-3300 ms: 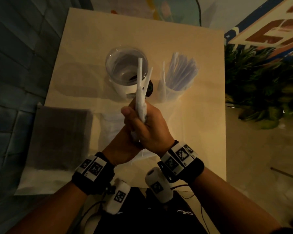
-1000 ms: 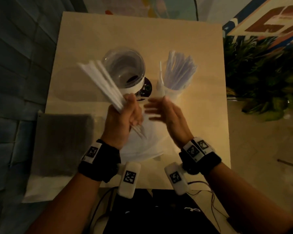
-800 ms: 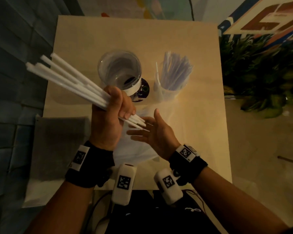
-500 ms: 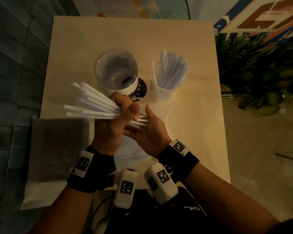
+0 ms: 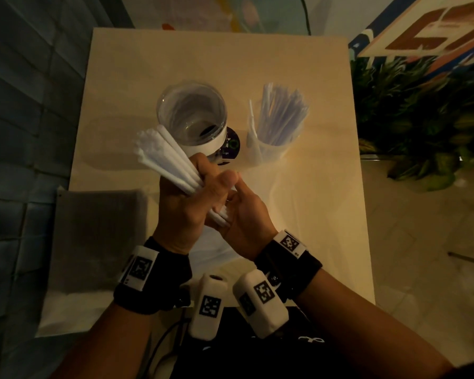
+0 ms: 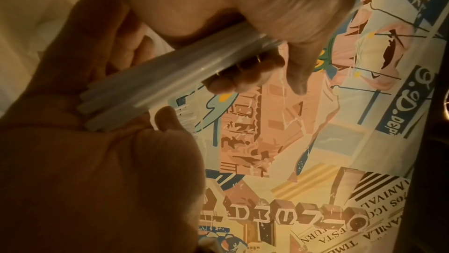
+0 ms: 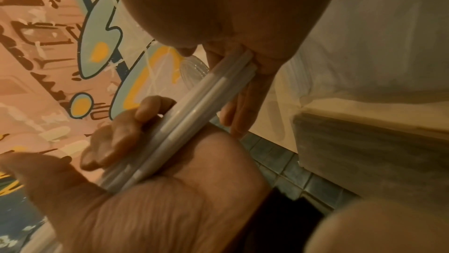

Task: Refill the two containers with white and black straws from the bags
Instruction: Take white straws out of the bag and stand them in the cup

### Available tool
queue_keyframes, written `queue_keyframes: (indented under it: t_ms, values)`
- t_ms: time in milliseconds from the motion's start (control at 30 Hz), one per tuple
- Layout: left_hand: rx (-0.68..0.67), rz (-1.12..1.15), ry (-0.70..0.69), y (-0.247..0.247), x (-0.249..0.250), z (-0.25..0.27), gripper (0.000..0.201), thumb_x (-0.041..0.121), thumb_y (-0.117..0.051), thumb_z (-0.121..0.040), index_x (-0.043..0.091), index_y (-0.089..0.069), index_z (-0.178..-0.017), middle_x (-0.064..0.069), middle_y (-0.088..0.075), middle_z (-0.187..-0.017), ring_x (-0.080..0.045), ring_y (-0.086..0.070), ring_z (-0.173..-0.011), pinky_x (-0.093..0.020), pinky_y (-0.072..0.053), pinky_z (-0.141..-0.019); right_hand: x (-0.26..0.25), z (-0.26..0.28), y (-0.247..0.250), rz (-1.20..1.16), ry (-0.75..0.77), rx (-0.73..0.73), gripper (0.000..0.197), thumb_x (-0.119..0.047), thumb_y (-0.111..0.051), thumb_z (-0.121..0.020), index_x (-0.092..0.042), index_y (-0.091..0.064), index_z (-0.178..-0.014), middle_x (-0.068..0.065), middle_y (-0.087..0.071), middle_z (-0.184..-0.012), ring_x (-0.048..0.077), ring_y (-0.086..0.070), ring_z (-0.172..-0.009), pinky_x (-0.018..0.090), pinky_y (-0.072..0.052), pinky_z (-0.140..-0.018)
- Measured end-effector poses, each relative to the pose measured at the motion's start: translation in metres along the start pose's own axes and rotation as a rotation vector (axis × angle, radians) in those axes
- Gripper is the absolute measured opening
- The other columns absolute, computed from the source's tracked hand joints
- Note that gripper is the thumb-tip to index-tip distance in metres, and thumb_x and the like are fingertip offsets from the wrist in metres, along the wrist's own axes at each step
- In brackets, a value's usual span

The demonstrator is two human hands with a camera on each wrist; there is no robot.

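Head view: a bundle of white paper-wrapped straws (image 5: pixel 167 160) was held in the left hand (image 5: pixel 184 206), the grip wrapped closed around the bundle's lower half. The long axis of the bundle ran diagonally, its upper ends pointing up and to the left towards the near rim of a wide, clear, empty round container with a white band (image 5: pixel 192 116), its lower ends pointing down and to the right. Those lower ends were met by the palm of the right hand (image 5: pixel 244 214), whose grip was loose, fingers straight. Both hands were held above the pale beige desk (image 5: pixel 312 201). A smaller clear cup filled with wrapped straws (image 5: pixel 278 124) stood just beside the wide container, to its right. A dark grey flat bag (image 5: pixel 93 236) lay at the desk's left near edge.

Left wrist view: the white straws (image 6: pixel 170 72) were seen crossing the picture from lower left to upper right, clasped by the curled fingers of the left hand (image 6: pixel 243 76); their ends were butted against the right hand (image 6: pixel 97 161).

Right wrist view: the straws (image 7: pixel 194 115) ran from the right palm (image 7: pixel 150 209) upward into the left hand (image 7: pixel 243 26), the right fingers (image 7: pixel 126 130) resting lightly alongside them.
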State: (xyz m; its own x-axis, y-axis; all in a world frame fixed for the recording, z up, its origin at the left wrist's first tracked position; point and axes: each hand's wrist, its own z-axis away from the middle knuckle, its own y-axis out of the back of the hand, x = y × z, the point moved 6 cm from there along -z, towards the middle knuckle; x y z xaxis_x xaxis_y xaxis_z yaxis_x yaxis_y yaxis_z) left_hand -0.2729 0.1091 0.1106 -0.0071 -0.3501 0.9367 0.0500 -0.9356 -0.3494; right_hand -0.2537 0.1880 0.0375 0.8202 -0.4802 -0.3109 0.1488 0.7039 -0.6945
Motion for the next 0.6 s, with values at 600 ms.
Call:
queue_keyframes:
  t_ms: [600]
  values:
    - [-0.071,-0.388,0.181,0.020,-0.035,0.019,0.021,0.038,-0.065,-0.082,0.033,-0.060,-0.062,0.012,-0.053,-0.052,-0.004,-0.051,-0.049,-0.029,-0.042,-0.052,-0.064,0.062,-0.010,0.722,0.693,0.080,0.040,-0.036,-0.054,-0.097,-0.001,-0.063,-0.113,0.015,-0.069,-0.109,0.028,-0.066,-0.107,0.052,-0.052,-0.096]
